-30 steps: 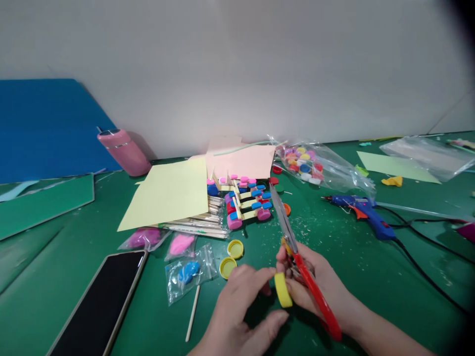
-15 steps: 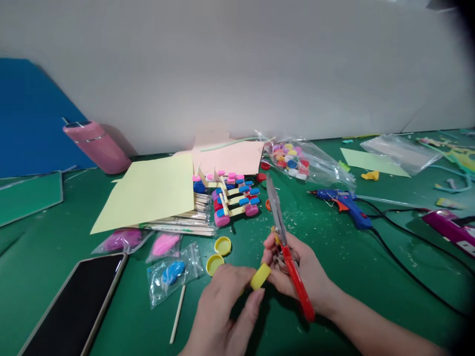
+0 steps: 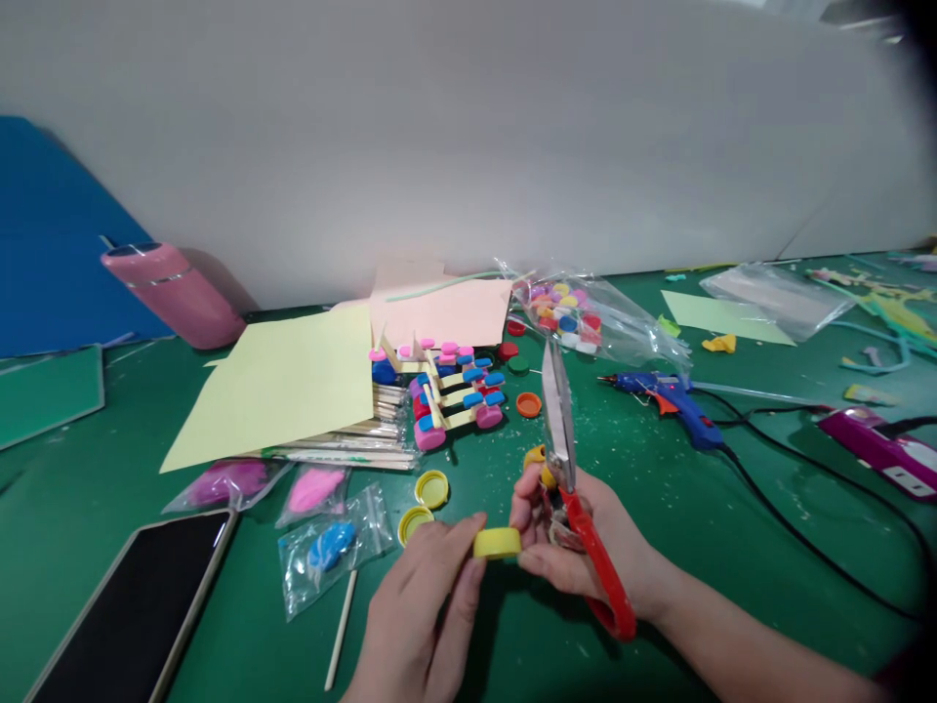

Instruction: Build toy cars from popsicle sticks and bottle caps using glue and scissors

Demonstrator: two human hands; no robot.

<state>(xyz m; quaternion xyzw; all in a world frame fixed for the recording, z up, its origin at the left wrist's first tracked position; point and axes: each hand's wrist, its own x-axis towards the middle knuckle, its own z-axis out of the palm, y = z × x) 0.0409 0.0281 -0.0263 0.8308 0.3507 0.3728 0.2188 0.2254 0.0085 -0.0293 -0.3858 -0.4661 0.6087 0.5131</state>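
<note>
Change: the yellow plastic bottle cap stood on edge a second ago and was tilted half a second ago. Now it lies flat, side wall toward the camera, in the air just above the green surface at 6 o'clock in view. The left hand has it pinched between thumb and forefinger, and the fingertips of the right hand touch its far side. The right hand is curled shut around the red-handled scissors. The blades are closed and have swung from 11 o'clock to near 12; their tips are well clear of the cap, so for now no edge is on it and it is only being repositioned. Containers: a clear plastic bag at 1 o'clock of the hands holds mixed coloured caps. There are three small clear zip bags at 9 to 10 o'clock: one with blue pieces, one with pink, one with magenta. A pink tumbler lies on its side at 10 o'clock, contents not visible. Two loose yellow caps sit open side up just left of the hands.
</note>
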